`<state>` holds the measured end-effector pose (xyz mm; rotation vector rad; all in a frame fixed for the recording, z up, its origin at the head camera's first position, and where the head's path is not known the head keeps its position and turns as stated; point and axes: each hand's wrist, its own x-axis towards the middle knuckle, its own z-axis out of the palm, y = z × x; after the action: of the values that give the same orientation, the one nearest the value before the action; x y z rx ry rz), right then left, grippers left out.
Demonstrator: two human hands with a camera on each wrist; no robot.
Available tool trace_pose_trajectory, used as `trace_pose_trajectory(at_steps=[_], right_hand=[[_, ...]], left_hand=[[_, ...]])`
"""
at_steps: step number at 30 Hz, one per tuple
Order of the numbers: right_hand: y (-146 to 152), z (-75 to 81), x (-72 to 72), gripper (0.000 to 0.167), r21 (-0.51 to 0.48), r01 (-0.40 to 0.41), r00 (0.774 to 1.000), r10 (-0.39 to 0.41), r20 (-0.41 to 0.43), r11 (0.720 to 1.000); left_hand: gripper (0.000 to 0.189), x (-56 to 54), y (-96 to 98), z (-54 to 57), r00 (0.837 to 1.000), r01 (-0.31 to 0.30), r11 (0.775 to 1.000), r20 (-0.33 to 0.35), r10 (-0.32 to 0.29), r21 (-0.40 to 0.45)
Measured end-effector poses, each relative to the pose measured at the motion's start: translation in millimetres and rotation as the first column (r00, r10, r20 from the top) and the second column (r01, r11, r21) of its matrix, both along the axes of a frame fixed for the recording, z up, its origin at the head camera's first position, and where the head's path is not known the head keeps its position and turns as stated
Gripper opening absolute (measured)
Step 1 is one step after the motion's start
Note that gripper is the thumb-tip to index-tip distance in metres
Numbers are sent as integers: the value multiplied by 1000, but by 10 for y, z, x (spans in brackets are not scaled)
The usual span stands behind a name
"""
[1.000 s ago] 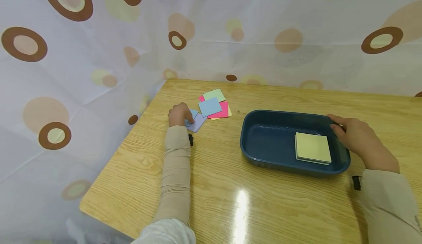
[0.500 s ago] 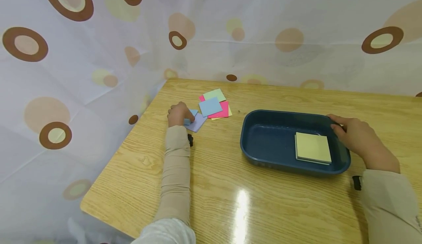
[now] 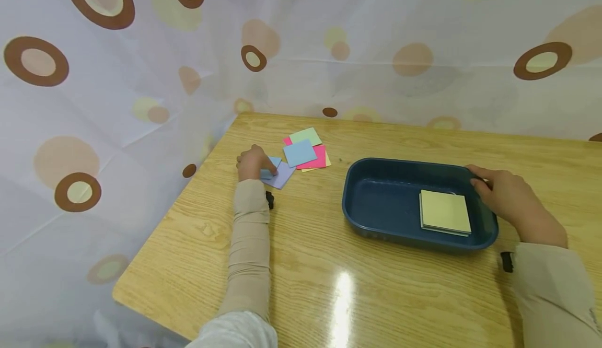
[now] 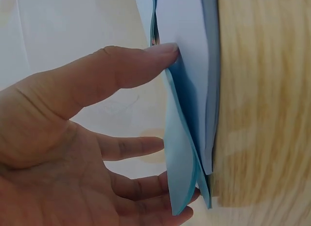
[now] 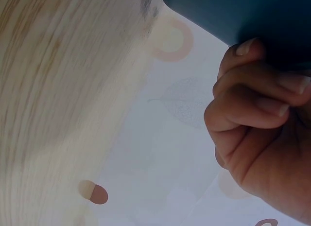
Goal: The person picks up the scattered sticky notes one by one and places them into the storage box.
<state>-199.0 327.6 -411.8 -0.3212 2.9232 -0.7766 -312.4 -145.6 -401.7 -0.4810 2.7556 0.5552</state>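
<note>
At the far left of the table, my left hand (image 3: 251, 164) pinches at light-blue sticky notes (image 4: 179, 158). In the left wrist view the thumb tip lies at their edge, and the fingertips are behind a blue sheet that bends away from the rest. Partly beneath, a lavender sticky note (image 3: 285, 175) lies on the wood. My right hand (image 3: 510, 196) grips the right end of a dark blue plastic tub (image 3: 376, 207), thumb over the rim, fingers curled outside. Inside the tub, toward its right side, sits a squared stack of sticky notes (image 3: 444, 211) topped with pale yellow.
Right beside the left hand is a loose pile with a blue note (image 3: 300, 153), a pale green note (image 3: 307, 135) and a pink note (image 3: 320, 158). The wooden table (image 3: 301, 254) meets a patterned curtain (image 3: 367, 87) at its back and left edges.
My left hand has shifted slightly left, with the blue notes at its fingertips. The right hand keeps its grip on the tub, and the pile stays as it was.
</note>
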Motion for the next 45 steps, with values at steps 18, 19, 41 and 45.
trace_pose_trajectory(at_steps=[18,19,41,45], right_hand=[[110,14,94,48,6,52,999,-52,0,999],[114,12,107,48,3,56,998,-56,9,998],[-207,44,58,47,-32,105,994,-105,20,994],[-228,50,59,47,-31,116,993,-116,18,993]], left_hand=[[94,-136,101,-41,1000,8,982,-18,-4,188],[94,-143,118,-47,1000,8,983,-26,-4,184],[94,-38,-91,124,940,340,930,18,-341,-142],[93,-20,62,282,889,453,884,-21,-458,-117]])
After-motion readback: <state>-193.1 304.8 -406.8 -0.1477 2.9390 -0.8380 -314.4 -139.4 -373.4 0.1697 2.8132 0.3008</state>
